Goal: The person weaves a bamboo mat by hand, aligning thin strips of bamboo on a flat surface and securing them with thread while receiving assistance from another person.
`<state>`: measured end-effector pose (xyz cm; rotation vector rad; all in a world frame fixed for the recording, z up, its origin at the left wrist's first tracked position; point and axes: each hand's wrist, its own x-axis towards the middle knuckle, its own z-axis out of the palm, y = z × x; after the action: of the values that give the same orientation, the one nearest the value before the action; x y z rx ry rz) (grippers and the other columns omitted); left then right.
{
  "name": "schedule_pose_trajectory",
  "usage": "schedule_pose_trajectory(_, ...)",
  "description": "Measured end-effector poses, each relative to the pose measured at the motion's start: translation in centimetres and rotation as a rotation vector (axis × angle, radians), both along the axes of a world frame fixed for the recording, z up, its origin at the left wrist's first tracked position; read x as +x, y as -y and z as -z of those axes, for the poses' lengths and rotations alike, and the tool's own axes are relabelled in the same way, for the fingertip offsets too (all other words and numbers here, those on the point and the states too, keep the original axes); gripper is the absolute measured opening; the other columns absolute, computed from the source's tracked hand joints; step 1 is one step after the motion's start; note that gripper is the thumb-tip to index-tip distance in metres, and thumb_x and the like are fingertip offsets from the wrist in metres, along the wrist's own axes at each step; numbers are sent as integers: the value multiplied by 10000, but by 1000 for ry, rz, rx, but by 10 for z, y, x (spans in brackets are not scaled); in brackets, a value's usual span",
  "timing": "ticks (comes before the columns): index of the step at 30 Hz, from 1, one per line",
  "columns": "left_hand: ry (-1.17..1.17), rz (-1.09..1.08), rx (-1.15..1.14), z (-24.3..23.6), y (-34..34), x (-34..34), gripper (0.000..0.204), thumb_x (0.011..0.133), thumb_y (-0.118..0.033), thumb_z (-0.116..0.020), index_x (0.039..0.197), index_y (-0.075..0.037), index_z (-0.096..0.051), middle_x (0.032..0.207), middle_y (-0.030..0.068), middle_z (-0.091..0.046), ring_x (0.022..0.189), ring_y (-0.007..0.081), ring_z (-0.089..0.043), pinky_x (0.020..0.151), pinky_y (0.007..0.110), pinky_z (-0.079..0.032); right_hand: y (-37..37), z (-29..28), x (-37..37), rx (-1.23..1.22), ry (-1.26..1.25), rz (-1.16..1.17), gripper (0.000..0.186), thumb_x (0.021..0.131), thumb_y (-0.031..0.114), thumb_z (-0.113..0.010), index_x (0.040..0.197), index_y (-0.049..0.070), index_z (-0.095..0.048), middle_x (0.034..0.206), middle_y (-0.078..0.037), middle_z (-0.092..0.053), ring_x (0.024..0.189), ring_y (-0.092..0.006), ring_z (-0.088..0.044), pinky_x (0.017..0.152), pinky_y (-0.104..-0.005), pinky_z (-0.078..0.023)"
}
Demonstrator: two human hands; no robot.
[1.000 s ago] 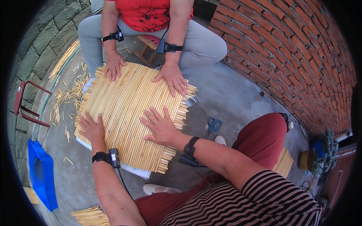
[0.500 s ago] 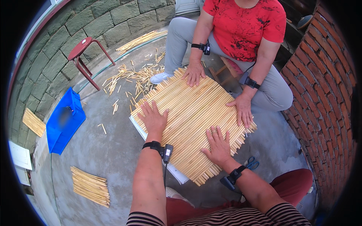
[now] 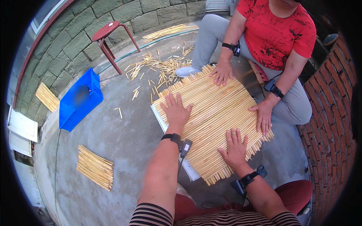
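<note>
A panel of pale reed sticks (image 3: 203, 124) lies side by side on a white board (image 3: 187, 169), its ends jagged. My left hand (image 3: 175, 111) rests flat on its left part, fingers spread. Nearer me and to the right, my right hand (image 3: 233, 148) is pressed flat on the sticks, fingers apart, with a ring on one finger. Across from me, a seated person in a red top has one hand (image 3: 222, 71) on the panel's far edge and the other hand (image 3: 264, 115) on its right edge.
A blue crate (image 3: 75, 115), a red stool (image 3: 105, 31), a small bundle of sticks (image 3: 94, 167) and scattered short offcuts (image 3: 166, 64) are on the concrete to the left. Blue-handled scissors (image 3: 261, 171) lie beside my right wrist. A brick wall (image 3: 328, 124) curves along the right.
My view has swung left, shifting the panel rightward in the picture and bringing more of the crate, stool and stone wall into sight. All four hands still lie on the panel.
</note>
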<state>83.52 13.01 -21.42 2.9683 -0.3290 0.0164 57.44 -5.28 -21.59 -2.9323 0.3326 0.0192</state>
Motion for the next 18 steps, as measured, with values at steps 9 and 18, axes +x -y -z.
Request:
schedule_pose_trajectory(9,34,-4,-13,4,1,0,881,1002,-682,-434,1645,-99,-285,1711,228,-196,1597,419,-81,1223,691,-42,-1,-2,3,21,20,-14,925,920,578,-613,1618,54,-309,1683,-184,-287,1589,-383,-161,1251,-630,-10)
schedule_pose_trajectory(18,-18,4,-33,2,1,2,890,997,-674,-461,1644,-91,-278,1711,247,-178,1600,425,-48,1227,683,-21,3,4,1,-13,-13,-25,940,939,654,-544,1629,68,-291,1698,-173,-260,1598,-375,-127,1243,-659,-1)
